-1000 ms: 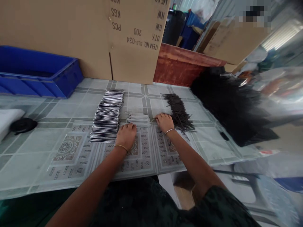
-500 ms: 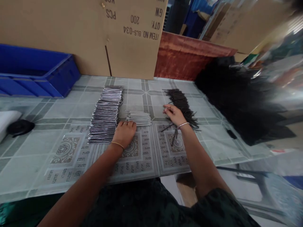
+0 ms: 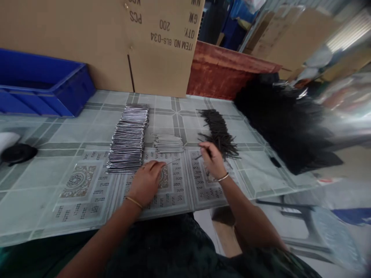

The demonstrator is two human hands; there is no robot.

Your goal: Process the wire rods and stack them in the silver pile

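Note:
My left hand (image 3: 148, 179) is closed on a thin metal rod (image 3: 173, 161) that points right, over the patterned table cover. Just above it lies a small pile of thin silver rods (image 3: 169, 143). To the left, a long stack of shiny ridged rods (image 3: 127, 141) runs away from me. My right hand (image 3: 212, 160) has its fingers pinched together at the near left edge of a pile of dark sticks (image 3: 217, 125); what they hold is too small to make out.
A blue crate (image 3: 69, 90) stands at the back left, before a cardboard sheet (image 3: 159, 65). Black material (image 3: 278, 119) lies heaped on the right. A black round object (image 3: 19, 153) sits at the left.
My left hand has drawn back from the small silver pile with a rod between its fingers. My right hand has moved down, toward me, beside the dark sticks.

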